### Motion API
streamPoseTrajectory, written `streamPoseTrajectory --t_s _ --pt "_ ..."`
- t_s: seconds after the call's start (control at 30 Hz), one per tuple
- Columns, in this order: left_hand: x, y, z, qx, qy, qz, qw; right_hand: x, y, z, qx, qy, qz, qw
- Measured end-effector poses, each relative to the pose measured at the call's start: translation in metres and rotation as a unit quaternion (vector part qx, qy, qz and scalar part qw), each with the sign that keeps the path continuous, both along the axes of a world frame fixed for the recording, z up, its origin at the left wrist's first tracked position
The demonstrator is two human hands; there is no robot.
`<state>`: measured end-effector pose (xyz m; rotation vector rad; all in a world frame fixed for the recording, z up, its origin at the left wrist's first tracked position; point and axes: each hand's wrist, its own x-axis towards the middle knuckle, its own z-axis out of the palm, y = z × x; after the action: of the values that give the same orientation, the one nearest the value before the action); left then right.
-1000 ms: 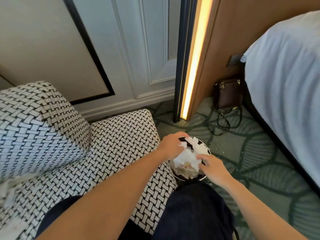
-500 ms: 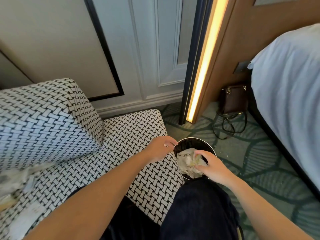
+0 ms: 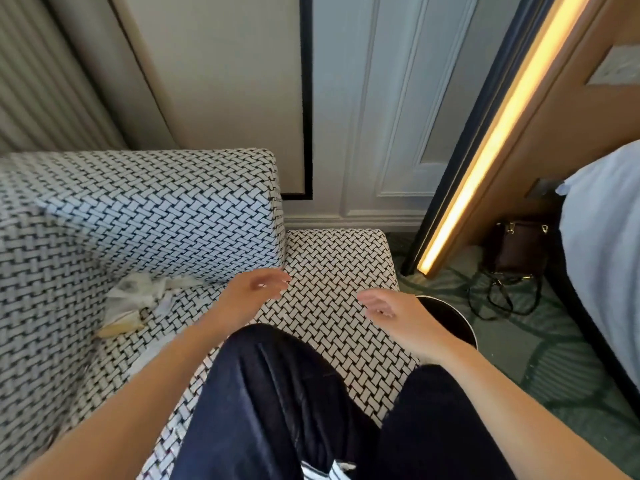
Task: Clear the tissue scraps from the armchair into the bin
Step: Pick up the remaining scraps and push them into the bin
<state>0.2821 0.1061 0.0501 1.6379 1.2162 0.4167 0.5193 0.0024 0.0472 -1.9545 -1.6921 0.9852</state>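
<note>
scraps [image 3: 136,297]: loose heap on armchair [image 3: 329,271], left side, against its back. left hand [image 3: 254,292], right hand [image 3: 394,313]: apart, empty, fingers slack. bin [image 3: 450,318]: on floor, right of armchair. advice: gather the whole heap two-handed, cupped, so nothing sheds.

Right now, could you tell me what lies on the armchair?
Tissue scraps lie on the armchair seat, left of the left hand. The legs cover the near part of the seat, so anything there is hidden.
</note>
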Motion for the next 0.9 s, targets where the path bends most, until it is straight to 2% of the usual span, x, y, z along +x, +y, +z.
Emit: streamPoseTrajectory --t_s 0.2,0.43,0.6,0.73,0.8,0.9 --pt "-0.097 -0.013 -0.002 0.018 -0.032 0.119 0.992 -0.087 0.024 0.019 0.017 -0.014 0.107 0.994" --pt "-0.191 -0.039 -0.034 0.031 0.020 0.180 0.983 -0.178 0.045 0.011 0.050 0.024 0.152 0.987" --pt "-0.238 -0.065 -0.058 0.018 0.035 0.235 0.971 -0.245 0.052 -0.008 0.029 0.047 0.215 0.975" --pt "-0.260 -0.088 -0.078 -0.006 0.020 0.275 0.961 -0.292 0.052 -0.035 -0.036 0.069 0.240 0.968" --pt "-0.271 -0.101 -0.092 -0.030 0.020 0.292 0.956 -0.312 0.049 -0.050 -0.085 0.094 0.220 0.967" --pt "-0.285 -0.119 -0.106 -0.052 0.017 0.303 0.951 -0.331 0.043 -0.068 -0.139 0.177 0.115 0.967"
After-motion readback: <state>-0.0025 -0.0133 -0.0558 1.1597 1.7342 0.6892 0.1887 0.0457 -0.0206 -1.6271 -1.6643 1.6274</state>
